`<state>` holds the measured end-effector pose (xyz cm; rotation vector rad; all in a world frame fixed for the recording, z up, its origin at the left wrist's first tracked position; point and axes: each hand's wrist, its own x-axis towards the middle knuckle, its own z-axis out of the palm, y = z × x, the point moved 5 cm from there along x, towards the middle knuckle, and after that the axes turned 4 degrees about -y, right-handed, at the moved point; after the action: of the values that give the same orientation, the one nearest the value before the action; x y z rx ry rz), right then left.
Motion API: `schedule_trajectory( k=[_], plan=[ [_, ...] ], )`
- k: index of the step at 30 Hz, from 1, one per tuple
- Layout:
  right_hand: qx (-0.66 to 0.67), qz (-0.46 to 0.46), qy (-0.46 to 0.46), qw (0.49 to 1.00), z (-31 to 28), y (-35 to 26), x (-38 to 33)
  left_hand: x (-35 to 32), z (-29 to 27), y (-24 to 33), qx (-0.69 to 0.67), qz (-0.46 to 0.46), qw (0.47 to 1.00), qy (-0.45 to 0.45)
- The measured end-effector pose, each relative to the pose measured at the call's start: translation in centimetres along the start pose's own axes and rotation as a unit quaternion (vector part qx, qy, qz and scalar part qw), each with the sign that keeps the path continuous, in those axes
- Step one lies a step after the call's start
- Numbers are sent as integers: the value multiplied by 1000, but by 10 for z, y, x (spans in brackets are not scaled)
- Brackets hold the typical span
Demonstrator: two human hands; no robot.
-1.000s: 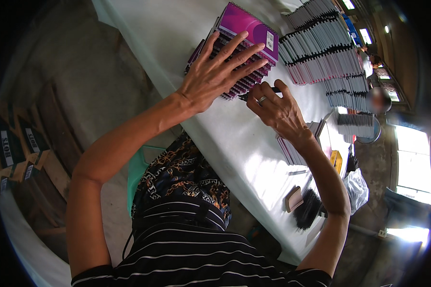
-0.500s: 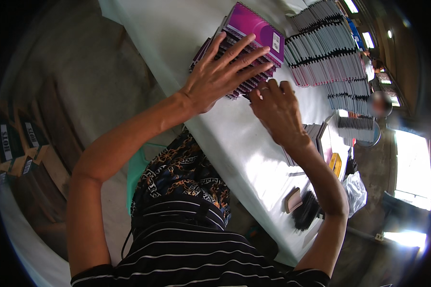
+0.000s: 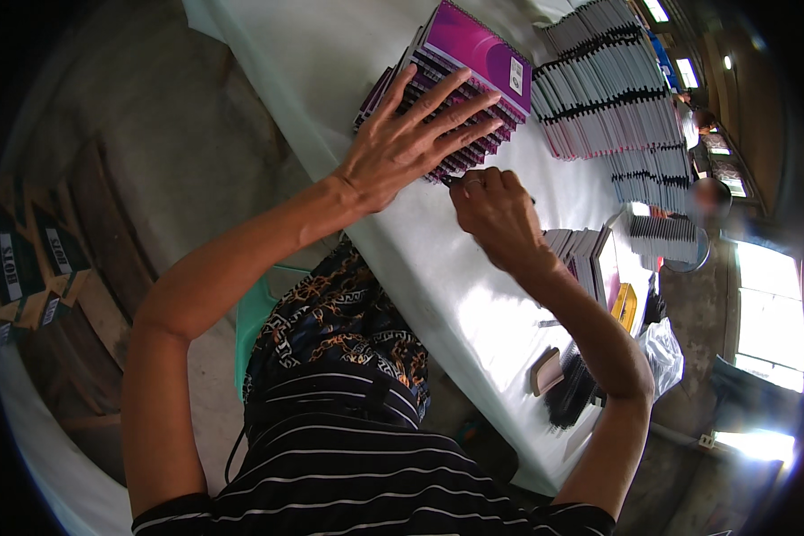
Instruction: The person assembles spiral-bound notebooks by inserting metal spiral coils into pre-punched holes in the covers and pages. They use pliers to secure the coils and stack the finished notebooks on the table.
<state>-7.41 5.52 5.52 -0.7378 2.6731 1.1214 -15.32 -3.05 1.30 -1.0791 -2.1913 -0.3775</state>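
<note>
Purple notebooks piled on a white-covered table

The pile stands in from the near edge. The hands are apart: the left hand lies with fingers fanned across the spiral bindings; the right hand curls around a slim dark tool — mostly hidden — at the pile's foot. Farther in stand stacks of pale notebooks; a beige block lies toward the near right corner.

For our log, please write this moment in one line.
left hand: spread on purple notebook stack | right hand: holding dark tool, mostly hidden
</note>
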Motion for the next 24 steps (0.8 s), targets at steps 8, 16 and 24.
schedule_trajectory(
  k=[8, 16, 24],
  plan=[
    [60, -35, 137, 988, -7, 23, -9, -7, 1, 6, -50, 16, 998, -18],
    [0, -94, 184, 978, 9, 20, -7, -9, 9, 7, -11, 10, 1000, 5],
    [-40, -40, 16, 998, -4, -4, 9, -8, -3, 2, -93, 16, 995, -35]
  ],
)
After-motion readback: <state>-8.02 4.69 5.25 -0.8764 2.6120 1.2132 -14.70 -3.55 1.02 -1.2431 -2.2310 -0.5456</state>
